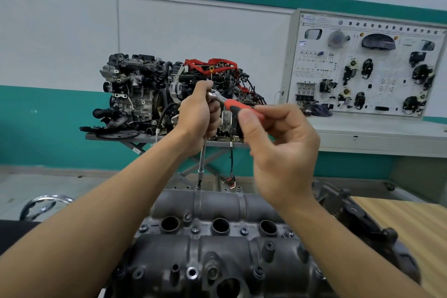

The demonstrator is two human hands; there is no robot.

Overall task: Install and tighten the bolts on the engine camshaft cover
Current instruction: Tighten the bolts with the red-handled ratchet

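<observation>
Teal-banded workshop wall and a display engine (145, 94) lie beyond my grips. My left grip (198, 113) wraps the ratchet (235, 105) head, and my right grip (283, 143) pinches its red handle, which points right. Below the left grip, the stiff steel extension (202, 157) stands upright. Its socket (199, 185) is seated at the far edge of the camshaft cover (217, 203), hiding the bolt. Rigid, probably slick; I steady the head.

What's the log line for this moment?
left hand grips extension top | right hand pinches ratchet handle | socket at cover far edge

The ratchet (231, 105) loses its handle end inside the right grip (281, 149) and half its head behind the left grip (198, 116). Below it the socket (199, 184) hides any bolt — the cover (217, 249) runs off the bottom edge.
</observation>
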